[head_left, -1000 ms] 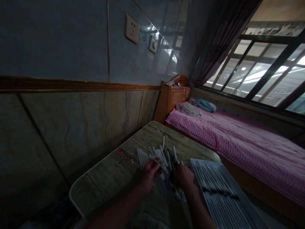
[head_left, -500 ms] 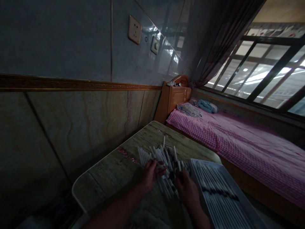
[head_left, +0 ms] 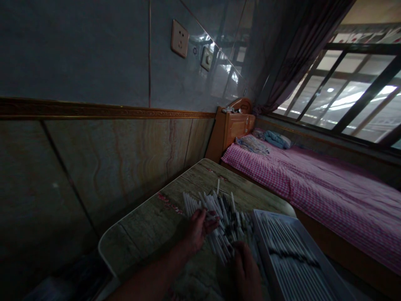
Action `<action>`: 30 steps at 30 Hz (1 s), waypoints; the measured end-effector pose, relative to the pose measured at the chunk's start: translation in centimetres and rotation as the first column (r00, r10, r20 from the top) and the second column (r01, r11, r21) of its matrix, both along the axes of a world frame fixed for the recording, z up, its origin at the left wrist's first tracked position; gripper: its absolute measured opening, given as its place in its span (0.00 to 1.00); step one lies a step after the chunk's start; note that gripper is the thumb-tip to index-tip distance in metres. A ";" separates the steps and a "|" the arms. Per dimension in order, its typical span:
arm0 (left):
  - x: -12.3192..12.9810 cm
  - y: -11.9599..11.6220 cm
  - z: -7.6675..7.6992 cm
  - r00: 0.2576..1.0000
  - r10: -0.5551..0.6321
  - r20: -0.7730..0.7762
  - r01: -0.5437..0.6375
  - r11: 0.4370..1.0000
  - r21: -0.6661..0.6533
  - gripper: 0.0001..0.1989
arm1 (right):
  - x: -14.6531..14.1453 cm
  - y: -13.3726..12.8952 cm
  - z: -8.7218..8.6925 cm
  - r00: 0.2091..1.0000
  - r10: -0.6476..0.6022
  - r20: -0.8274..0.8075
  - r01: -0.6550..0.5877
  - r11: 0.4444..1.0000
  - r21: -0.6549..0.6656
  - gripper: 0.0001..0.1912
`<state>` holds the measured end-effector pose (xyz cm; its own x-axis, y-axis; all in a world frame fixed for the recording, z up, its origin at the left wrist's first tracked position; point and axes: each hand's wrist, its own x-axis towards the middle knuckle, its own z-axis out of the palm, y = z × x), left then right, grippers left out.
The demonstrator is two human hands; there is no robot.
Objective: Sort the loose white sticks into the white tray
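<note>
A loose pile of thin white sticks with dark parts [head_left: 230,213] lies on the table. My left hand [head_left: 200,225] is at the pile's left side, its fingers curled around a white stick. At the pile's near right edge is my right hand [head_left: 246,267], its fingers pressed together; what they hold, if anything, is too dark to make out. Right of it stands a pale tray [head_left: 261,246] with rows of similar white sticks, their dark middles forming a band across.
The wood-patterned table [head_left: 140,221] has rounded corners and meets the tiled wall [head_left: 125,154] on the left. Beyond it is a bed with a pink checked cover [head_left: 300,175] and a wooden headboard [head_left: 233,125]. A window [head_left: 351,92] is at the upper right.
My right hand has moved down toward me, away from the middle of the pile. My left hand stays almost in place. The view has shifted slightly.
</note>
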<state>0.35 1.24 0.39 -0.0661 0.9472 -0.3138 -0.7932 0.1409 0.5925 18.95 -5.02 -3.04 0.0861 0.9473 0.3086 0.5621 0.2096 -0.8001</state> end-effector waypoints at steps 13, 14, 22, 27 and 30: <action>0.0 -0.3 -0.1 0.998 -0.023 -0.051 0.022 1.000 -0.022 0.10 | -0.2 -0.6 0.6 0.990 0.047 0.135 -0.062 0.992 0.111 0.13; 0.0 -0.3 0.0 0.998 -0.024 -0.063 0.023 1.000 -0.017 0.10 | -0.2 -0.6 0.7 0.988 0.054 0.148 -0.072 0.990 0.118 0.13; 0.0 -0.5 0.2 0.998 -0.031 -0.063 0.028 0.999 -0.040 0.09 | -0.1 -0.8 0.9 0.981 0.086 0.175 -0.110 0.985 0.134 0.15; 0.0 -0.6 -0.2 0.999 -0.021 -0.044 0.019 0.999 -0.042 0.09 | 0.1 -0.6 0.4 0.985 0.087 0.150 -0.107 0.986 0.128 0.16; 0.0 -0.5 -0.3 0.998 -0.029 -0.052 0.027 0.999 -0.042 0.08 | 0.1 -0.6 0.4 0.987 0.081 0.138 -0.097 0.989 0.111 0.16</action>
<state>0.34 0.71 0.10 -0.0575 0.9352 -0.3494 -0.7562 0.1877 0.6268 19.04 -5.67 -2.68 -0.0465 0.9058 0.4211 0.6365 0.3517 -0.6864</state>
